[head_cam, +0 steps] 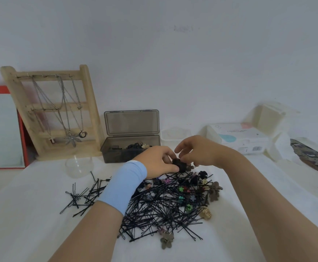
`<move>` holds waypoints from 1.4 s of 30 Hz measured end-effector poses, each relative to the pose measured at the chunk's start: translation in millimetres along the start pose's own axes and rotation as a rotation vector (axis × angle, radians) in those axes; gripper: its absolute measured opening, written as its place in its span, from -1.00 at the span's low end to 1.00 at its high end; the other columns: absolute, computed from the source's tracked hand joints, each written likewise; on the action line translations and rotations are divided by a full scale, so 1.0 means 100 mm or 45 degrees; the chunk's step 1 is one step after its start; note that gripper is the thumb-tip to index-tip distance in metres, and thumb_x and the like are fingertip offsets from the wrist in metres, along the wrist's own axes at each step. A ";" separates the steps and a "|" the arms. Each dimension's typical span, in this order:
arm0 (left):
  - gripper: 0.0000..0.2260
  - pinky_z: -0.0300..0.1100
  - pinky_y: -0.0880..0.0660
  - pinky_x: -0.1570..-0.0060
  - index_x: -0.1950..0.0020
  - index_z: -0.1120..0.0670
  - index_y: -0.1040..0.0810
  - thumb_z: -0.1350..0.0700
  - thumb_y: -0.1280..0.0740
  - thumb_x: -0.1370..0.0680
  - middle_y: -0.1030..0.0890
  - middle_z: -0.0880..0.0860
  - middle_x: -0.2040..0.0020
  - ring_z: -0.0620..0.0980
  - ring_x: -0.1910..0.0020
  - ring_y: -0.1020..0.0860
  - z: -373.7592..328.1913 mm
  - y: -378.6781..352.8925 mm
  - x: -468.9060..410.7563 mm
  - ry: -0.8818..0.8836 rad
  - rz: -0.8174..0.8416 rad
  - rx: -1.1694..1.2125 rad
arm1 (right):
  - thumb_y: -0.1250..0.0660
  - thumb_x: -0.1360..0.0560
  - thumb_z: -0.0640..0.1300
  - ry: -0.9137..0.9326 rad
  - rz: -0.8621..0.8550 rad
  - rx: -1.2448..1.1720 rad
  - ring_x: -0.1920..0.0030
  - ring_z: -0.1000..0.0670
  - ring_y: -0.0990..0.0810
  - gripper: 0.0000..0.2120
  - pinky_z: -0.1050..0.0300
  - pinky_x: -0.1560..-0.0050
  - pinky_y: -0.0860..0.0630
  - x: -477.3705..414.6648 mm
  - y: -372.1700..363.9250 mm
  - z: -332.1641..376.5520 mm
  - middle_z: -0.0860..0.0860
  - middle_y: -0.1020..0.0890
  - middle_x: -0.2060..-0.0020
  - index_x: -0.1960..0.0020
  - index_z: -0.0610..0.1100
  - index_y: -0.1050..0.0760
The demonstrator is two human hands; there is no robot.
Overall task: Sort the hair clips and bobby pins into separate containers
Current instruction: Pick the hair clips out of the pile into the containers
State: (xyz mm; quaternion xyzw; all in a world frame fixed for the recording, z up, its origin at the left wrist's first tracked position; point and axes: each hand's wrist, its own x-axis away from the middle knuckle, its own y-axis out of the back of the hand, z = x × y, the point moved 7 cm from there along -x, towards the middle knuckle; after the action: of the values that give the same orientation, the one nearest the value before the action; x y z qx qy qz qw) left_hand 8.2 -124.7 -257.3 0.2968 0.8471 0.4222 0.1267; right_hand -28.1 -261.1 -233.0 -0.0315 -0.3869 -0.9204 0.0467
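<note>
Left hand: thumb and curled fingers pinch a dark clip from its left side, at the far edge of the pile. Right hand: fingers bent down onto the same clip from the right, index finger lifted clear; cannot tell whether they grip or only touch. A light blue band wraps the left wrist. Directly near of the hands, a tangle of black bobby pins lies on the white table, mixed with small coloured clips; brown flower clips sit at its right edge, a beige claw clip nearer right, another brown flower clip at the near edge. Far of the left hand: smoky grey box, lid propped open, holding dark clips and one beige one. Left of it, a clear round cup. Far of the right hand, a small clear tray; contents not discernible.
</note>
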 end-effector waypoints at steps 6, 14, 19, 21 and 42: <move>-0.76 -0.22 -0.47 0.15 -0.11 -0.03 -0.60 -0.10 -0.40 -0.52 -0.69 -0.10 0.19 -0.33 0.37 -0.54 0.06 0.08 0.01 0.013 -0.034 0.111 | -0.41 -0.44 -0.20 0.092 0.203 0.051 0.12 0.04 -0.70 -0.61 0.23 0.12 -0.56 0.02 -0.11 0.05 0.09 -0.73 0.05 -0.24 0.06 -0.56; -0.53 -0.20 -0.53 0.18 -0.27 -0.16 -0.44 -0.16 -0.47 -0.40 -0.66 -0.14 0.15 -0.15 0.17 -0.65 0.05 0.21 0.04 -0.062 0.048 0.153 | -0.35 -0.57 -0.03 0.121 0.076 -0.072 0.26 0.10 -0.67 -0.83 0.08 0.10 -0.61 0.01 -0.04 0.11 0.04 -0.74 0.19 -0.09 -0.06 -0.64; -0.61 -0.18 -0.62 0.20 -0.36 -0.10 -0.48 0.03 -0.40 -0.54 -0.66 -0.04 0.02 -0.09 0.20 -0.68 -0.10 0.25 0.05 -0.109 -0.069 0.240 | -0.31 -0.58 0.11 0.015 -0.029 -0.212 0.35 0.01 -0.67 -0.70 0.24 0.45 -0.41 0.05 -0.05 0.10 0.00 -0.74 0.21 -0.17 -0.04 -0.36; -0.73 -0.29 -0.55 0.30 -0.28 -0.11 -0.53 0.01 -0.33 -0.58 -0.65 -0.07 0.09 -0.18 0.29 -0.65 -0.14 0.25 0.11 -0.084 -0.078 0.099 | -0.27 -0.59 0.10 -0.025 -0.070 -0.062 0.35 0.02 -0.68 -0.77 0.18 0.33 -0.43 0.12 0.02 0.04 0.02 -0.73 0.21 -0.13 -0.02 -0.40; -0.64 -0.21 -0.39 -0.18 -0.36 -0.11 -0.51 0.19 -0.20 -0.63 -0.55 -0.04 -0.26 -0.05 -0.16 -0.51 -0.84 -0.33 0.00 -0.102 0.146 -0.401 | -0.56 -0.36 -0.09 -0.208 0.087 0.409 0.24 0.07 -0.70 -0.45 0.19 0.21 -0.59 0.69 0.39 -0.39 0.09 -0.70 0.20 -0.30 0.06 -0.48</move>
State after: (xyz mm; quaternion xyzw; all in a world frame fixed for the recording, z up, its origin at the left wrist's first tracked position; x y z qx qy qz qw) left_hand -44.0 -194.1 -231.6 0.3376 0.7464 0.5441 0.1810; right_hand -93.1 -320.8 -226.1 -0.1116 -0.5302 -0.8390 0.0508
